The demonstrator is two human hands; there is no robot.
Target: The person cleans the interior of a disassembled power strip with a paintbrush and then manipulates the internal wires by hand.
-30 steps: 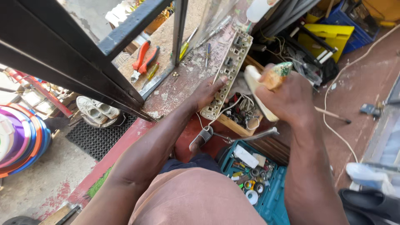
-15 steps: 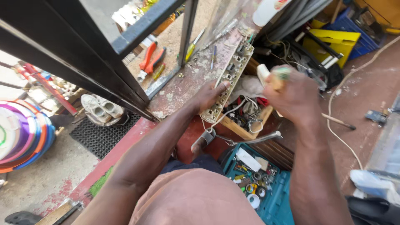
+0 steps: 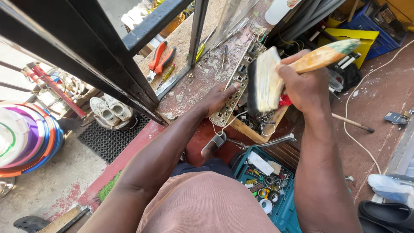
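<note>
Right hand (image 3: 304, 84) closed around the orange wooden handle of a wide paintbrush (image 3: 269, 77), bristles down, hovering just over the near end of an opened multi-socket extension strip (image 3: 237, 88). Left hand (image 3: 217, 98) flat on the strip's near left edge, fingers spread narrow, pressing it steady against the worn ledge (image 3: 194, 82).

Strip at about twelve o'clock from the lap, lying flat on the ledge, long axis running from seven o'clock up to one o'clock, far end pointing toward a white bottle (image 3: 280, 8). Cover apparently off, with socket holes and metal contacts exposed; loose wires (image 3: 258, 123) tangled at the near end, over a wooden box edge. Brush handle pointing toward two o'clock, green-stained tip up and away, bristle block nearly upright.

Judging from dust and flecks across the ledge, cleaning looks partway: brush poised at the near end, far sockets looking no cleaner than the rest, hard to tell. No sign of reassembly; screws or small bits scattered at eleven o'clock beside a small blue-handled screwdriver (image 3: 224, 54).

Elsewhere: orange-handled pliers (image 3: 159, 58) at ten o'clock behind the black iron bars (image 3: 108, 56); teal toolbox (image 3: 269, 190) open at five o'clock with tape rolls inside; white sneakers (image 3: 110, 110) at nine o'clock on a rubber mat; white cable (image 3: 358, 125) trailing at three o'clock.
</note>
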